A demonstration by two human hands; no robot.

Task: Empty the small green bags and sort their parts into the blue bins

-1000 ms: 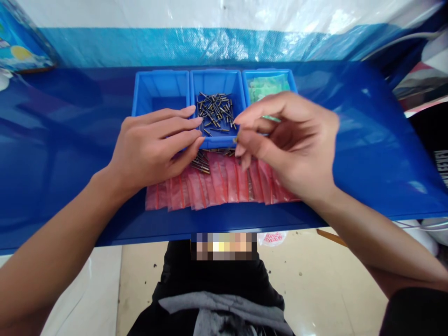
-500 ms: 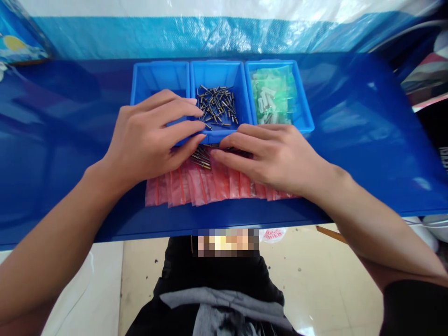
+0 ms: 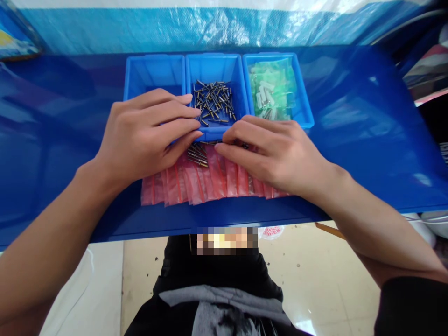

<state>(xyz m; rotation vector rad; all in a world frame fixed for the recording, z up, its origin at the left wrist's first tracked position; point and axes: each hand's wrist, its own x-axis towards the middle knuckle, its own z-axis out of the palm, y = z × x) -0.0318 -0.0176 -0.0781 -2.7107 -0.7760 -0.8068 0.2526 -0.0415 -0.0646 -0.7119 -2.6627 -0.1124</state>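
Note:
Several pop rivets (image 3: 198,155) lie in a bunch on a row of pink zip bags (image 3: 175,186) in front of three blue bins. My left hand (image 3: 147,130) rests over the front of the left bin (image 3: 154,70), fingers stretched and a little apart. Its fingertips reach the near left corner of the middle bin (image 3: 219,67), which holds a loose pile of rivets (image 3: 213,100). Over the bags my right hand (image 3: 269,149) is curled, thumb and forefinger nearly together at the end of a rivet (image 3: 212,142). The palm side of both hands is hidden.
The right bin (image 3: 306,107) contains green plastic bags (image 3: 273,74) with white pieces inside. All this stands on a blue table (image 3: 350,116), its front edge close to my body. Behind it hangs a blue and white plastic sheet (image 3: 157,30).
The view has shifted slightly, so bins and bags sit a bit higher and to the left. My right fingers have curled in slightly; my left hand keeps nearly the same pose.

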